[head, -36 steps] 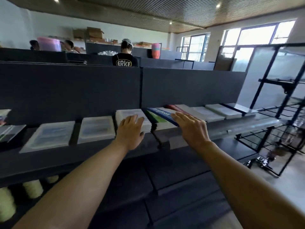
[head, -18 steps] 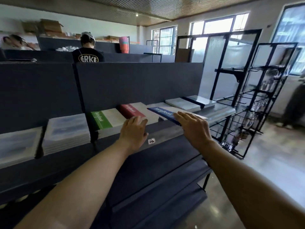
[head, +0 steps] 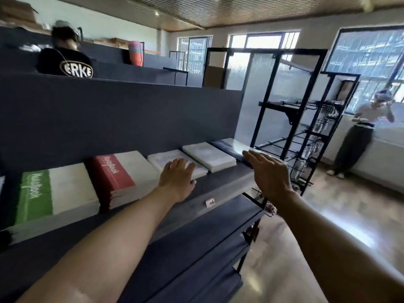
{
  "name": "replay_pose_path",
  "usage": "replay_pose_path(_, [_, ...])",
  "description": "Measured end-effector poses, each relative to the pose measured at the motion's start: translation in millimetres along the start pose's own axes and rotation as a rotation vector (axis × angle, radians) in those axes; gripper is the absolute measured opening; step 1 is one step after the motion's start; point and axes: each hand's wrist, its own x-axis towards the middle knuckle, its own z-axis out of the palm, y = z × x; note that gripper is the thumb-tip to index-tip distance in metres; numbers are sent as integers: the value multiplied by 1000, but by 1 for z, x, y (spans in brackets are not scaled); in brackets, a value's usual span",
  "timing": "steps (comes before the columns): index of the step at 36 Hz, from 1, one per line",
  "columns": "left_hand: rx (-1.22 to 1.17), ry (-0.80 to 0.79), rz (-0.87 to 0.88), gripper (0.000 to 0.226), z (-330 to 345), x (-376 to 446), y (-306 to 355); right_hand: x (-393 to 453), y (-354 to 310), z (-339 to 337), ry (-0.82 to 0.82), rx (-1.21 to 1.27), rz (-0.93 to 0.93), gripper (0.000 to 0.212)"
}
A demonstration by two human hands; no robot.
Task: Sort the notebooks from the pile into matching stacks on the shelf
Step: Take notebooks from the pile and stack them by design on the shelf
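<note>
Dark blue-grey shelving (head: 220, 184) fills the lower left, its back panel rising behind a row of notebook stacks, with bright windows and a black wire rack (head: 310, 136) off to the right. Left hand (head: 177, 179) lies palm down with straight, slightly spread fingers resting on the near edge of a pale notebook stack (head: 175, 161). Out past its thumb side sit the red-banded notebook stack (head: 124, 173) and, further along, the green-banded notebook stack (head: 54, 193). Right hand (head: 270, 171) is held flat, fingers straight and close together, their tips over the blue-covered stack (head: 231, 145) at the shelf's far end; whether they touch it I cannot tell. Between the two sets of fingers lies another pale stack (head: 208, 156). Neither hand holds anything. A small white label (head: 210, 202) sits on the shelf's front edge below the left wrist.
</note>
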Motion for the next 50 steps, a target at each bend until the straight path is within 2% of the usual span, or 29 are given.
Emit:
replay_pose_path(2, [-1, -3, 18, 54, 8, 18, 9, -1, 19, 13, 6, -14, -12, 42])
replay_pose_path(5, [-32, 4, 13, 54, 19, 45, 25, -2, 48, 33, -6, -20, 2, 42])
replay_pose_path(7, [-42, -4, 3, 55, 26, 63, 38, -3, 67, 47, -5, -4, 8, 32])
replay_pose_path(9, [-39, -4, -9, 56, 33, 82, 52, -2, 86, 60, 3, 15, 6, 35])
replay_pose_path(12, [-14, 7, -44, 56, 43, 109, 74, 0, 121, 82, 27, 42, -5, 21])
replay_pose_path(15, [9, 10, -97, 56, 51, 134, 97, 5, 154, 105, 4, 63, -15, 42])
replay_pose_path(17, [13, 5, -135, 56, 55, 148, 111, 8, 173, 120, -5, 125, -25, 48])
replay_pose_path(22, [29, 18, -232, 54, 59, 180, 138, 17, 206, 145, 9, 240, -88, 53])
replay_pose_path(31, [45, 0, -305, 55, 67, 217, 145, 35, 206, 198, -118, 320, -107, 53])
replay_pose_path(35, [0, -25, -336, 58, 71, 238, 142, 40, 199, 226, -211, 265, -136, 55])
replay_pose_path(38, [-44, 9, -363, 57, 76, 253, 139, 41, 192, 250, -295, 204, -188, 46])
replay_pose_path(42, [-131, -5, -350, 52, 85, 265, 140, 38, 186, 255, -542, 193, -225, 42])
replay_pose_path(45, [-226, -32, -347, 50, 92, 274, 145, 30, 190, 267, -722, 300, -318, 47])
replay_pose_path(50, [-231, -58, -344, 45, 102, 291, 155, 36, 204, 279, -828, 471, -316, 71])
